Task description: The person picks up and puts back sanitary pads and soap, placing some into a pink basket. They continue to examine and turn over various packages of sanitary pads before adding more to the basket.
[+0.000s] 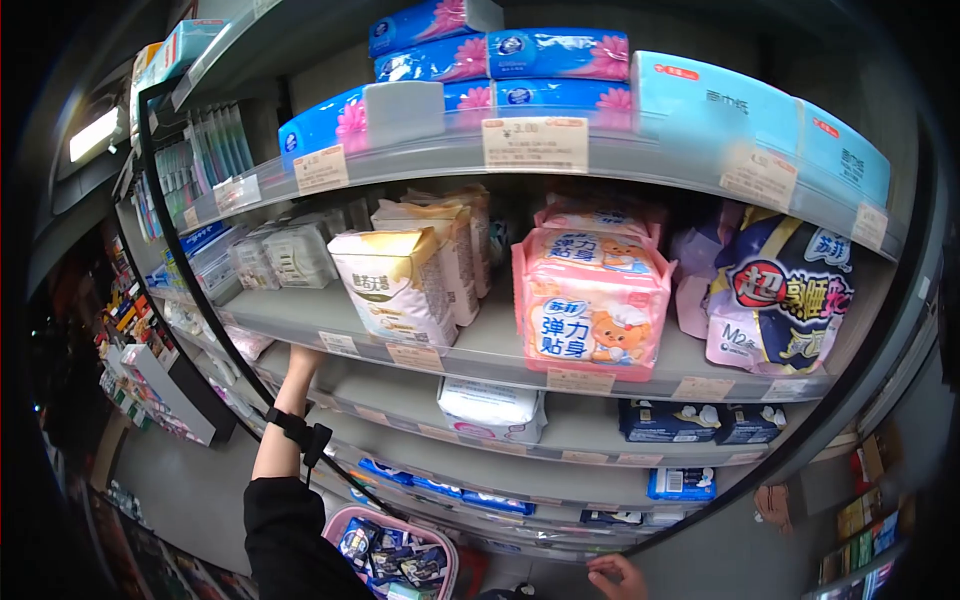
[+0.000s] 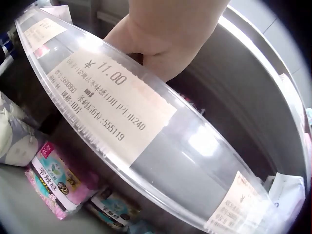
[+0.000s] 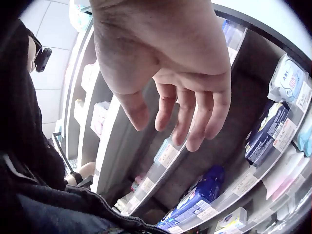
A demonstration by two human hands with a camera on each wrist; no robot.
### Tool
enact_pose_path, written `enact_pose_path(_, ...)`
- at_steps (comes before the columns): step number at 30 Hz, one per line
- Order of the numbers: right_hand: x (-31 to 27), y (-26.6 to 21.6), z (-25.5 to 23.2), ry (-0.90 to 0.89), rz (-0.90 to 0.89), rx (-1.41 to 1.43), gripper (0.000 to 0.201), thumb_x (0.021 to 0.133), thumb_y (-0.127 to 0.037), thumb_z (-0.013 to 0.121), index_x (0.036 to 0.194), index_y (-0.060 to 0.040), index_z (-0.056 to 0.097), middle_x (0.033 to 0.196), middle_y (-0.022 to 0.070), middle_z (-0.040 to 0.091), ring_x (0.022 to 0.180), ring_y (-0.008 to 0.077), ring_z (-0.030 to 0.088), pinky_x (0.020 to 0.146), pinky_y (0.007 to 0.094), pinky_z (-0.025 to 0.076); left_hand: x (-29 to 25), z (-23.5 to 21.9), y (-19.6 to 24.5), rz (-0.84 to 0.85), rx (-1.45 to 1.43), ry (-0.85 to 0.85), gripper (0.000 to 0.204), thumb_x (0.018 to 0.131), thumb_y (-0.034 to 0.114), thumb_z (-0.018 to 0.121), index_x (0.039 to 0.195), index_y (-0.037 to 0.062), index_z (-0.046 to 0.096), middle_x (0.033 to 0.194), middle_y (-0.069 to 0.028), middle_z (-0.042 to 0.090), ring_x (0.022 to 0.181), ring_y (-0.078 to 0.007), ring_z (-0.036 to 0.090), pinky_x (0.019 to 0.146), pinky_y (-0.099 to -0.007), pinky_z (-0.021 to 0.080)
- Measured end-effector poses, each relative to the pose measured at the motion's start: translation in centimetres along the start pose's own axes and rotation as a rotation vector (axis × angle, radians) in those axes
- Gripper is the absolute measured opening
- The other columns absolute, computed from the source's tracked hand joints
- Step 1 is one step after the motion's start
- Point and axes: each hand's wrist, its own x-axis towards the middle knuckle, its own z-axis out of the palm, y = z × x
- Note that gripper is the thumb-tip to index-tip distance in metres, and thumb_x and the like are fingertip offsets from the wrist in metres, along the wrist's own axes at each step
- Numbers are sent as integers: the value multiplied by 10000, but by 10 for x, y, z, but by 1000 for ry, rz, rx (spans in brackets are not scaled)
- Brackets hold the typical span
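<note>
My left hand (image 1: 306, 357) reaches in at the left part of the shelving, just under the front edge of the shelf that bears the white-and-gold packs (image 1: 395, 290). In the left wrist view the left hand (image 2: 168, 53) passes behind a clear price strip (image 2: 180, 146), which hides its fingers, so I cannot tell what they hold. A pink pack of sanitary pads (image 2: 58, 180) lies on the strip's other side. Low in front of the shelves, my right hand (image 1: 622, 577) hangs with nothing in it. Its fingers (image 3: 183, 117) are loosely bent in the right wrist view.
A pink basket (image 1: 450, 555) with several dark blue packs stands on the floor below my left arm. Pink bear-print packs (image 1: 595, 305) and a dark pouch (image 1: 780, 290) fill the middle shelf's right side. Blue tissue packs (image 1: 560, 55) sit above. A white pack (image 1: 490, 408) lies one shelf down.
</note>
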Motion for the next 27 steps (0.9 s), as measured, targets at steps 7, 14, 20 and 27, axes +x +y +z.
enact_pose_path(7, -1, -3, -4, -7, 14, -32, 214, 870, -173, 685, 1023, -38, 618, 917, 54, 668, 874, 139, 624, 766, 280, 490, -28, -23, 18, -282, -604, 142, 441, 803, 74, 655, 1190, -40, 477, 1208, -183, 507, 1080, -321, 525, 940, -379, 422)
enact_pose_path(14, 17, 26, -5, -34, -129, -86, 152, 886, -139, 675, 975, -31, 616, 912, 16, 651, 809, 86, 605, 732, 234, 480, -128, -92, 147, -343, -515, 218, 74, 848, 2, 559, 915, 28, 541, 898, -21, 536, 823, -108, 518, 673, -228, 398)
enact_pose_path(20, 17, 40, 1, -67, -76, -148, 170, 916, -140, 619, 1025, -11, 624, 887, 54, 675, 820, 112, 623, 754, 255, 490, -286, -32, 152, -650, -598, -2, 43, 855, 40, 583, 814, 50, 574, 753, 9, 556, 686, -67, 493, 599, -224, 375)
enact_pose_path(27, 9, 48, 3, -152, 61, -103, 167, 924, -157, 603, 1003, -12, 622, 840, 41, 653, 786, 95, 597, 726, 259, 484, -436, -10, 190, -1149, -838, -227, 53, 862, 5, 558, 833, 40, 584, 687, 6, 569, 600, -65, 516, 535, -194, 371)
